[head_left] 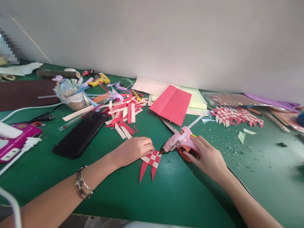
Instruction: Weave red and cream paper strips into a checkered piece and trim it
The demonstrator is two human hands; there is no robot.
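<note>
A red and cream woven paper piece [153, 160] with pointed red tails lies on the green table. My left hand [136, 150] is closed at its upper left edge, the fingertips partly hiding the weave. My right hand [208, 156] is wrapped round the handle of a pink hot glue gun [179, 139]. The nozzle points down to the left and meets, or nearly meets, the woven piece's upper right corner. A glue stick [197, 119] juts from the gun's back. Scissors with red-orange handles [184, 155] lie under the gun and are partly hidden by it.
Red and cream paper strips [124, 114] are heaped behind my left hand, beside a black phone [80, 134]. A red paper sheet [170, 104] lies at the back. Finished-looking woven pieces [236, 116] are on the right. A magenta power strip [14, 141] with white cables sits at left.
</note>
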